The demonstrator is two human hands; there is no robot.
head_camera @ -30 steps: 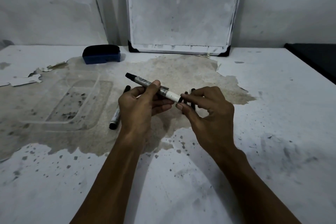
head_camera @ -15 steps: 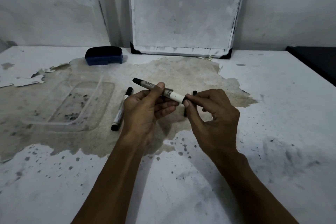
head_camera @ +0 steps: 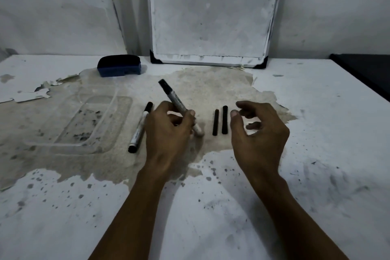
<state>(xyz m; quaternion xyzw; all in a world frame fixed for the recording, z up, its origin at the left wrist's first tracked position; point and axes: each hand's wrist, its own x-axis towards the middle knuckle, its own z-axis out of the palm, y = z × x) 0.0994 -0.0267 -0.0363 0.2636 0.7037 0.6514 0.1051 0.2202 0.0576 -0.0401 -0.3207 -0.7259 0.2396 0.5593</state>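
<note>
while the marker [head_camera: 174, 99] sits tilted in the left hand [head_camera: 168, 131], gripped between thumb and curled fingers, its dark end points up and away and its pale end hangs just above the tabletop [head_camera: 316, 112]. the right hand [head_camera: 259, 131] holds nothing, its fingers relaxed and half curled just beside the black sticks [head_camera: 225, 120], which lie side by side and apart from each other. the likely step is picking one up to fit into the marker. pinch only one near its middle, lift it straight so its neighbour does not roll, and keep the marker steady. a second marker [head_camera: 140, 127] lies left of the hand, with a clear tray [head_camera: 90, 124] beyond it. an eraser [head_camera: 119, 65] and a whiteboard [head_camera: 211, 12] sit at the back.
</note>
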